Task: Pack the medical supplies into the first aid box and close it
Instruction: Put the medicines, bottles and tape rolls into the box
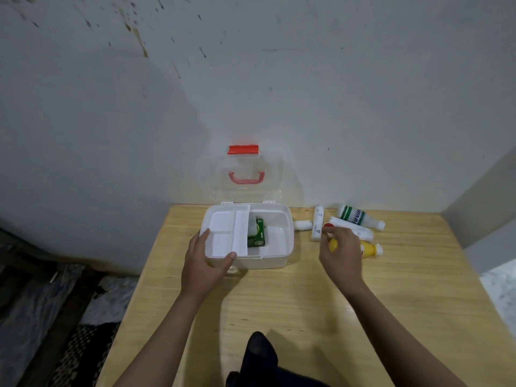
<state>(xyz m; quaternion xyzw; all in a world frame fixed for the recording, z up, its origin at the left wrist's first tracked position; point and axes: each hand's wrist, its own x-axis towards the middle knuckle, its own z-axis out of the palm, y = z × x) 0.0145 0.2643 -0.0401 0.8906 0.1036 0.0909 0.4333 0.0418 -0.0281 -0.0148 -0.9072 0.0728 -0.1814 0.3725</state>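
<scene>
The white first aid box (279,258) stands open on the wooden table, its clear lid (206,174) with red latch and handle leaning back against the wall. A white divider tray (223,227) covers the box's left half; a green packet (258,233) lies in the right half. My left hand (202,263) grips the box's front left corner and the tray edge. My right hand (342,252) hovers over the supplies to the right, fingers curled around something yellow. There lie a yellow bottle (370,250), a green-striped white bottle (356,216), white rolls (317,223) and a small white vial (303,225).
The table (279,317) sits in a corner, with the wall right behind the box and another wall at the right. Its left edge drops to a cluttered dark floor. A dark-clothed knee (259,356) shows at the front edge.
</scene>
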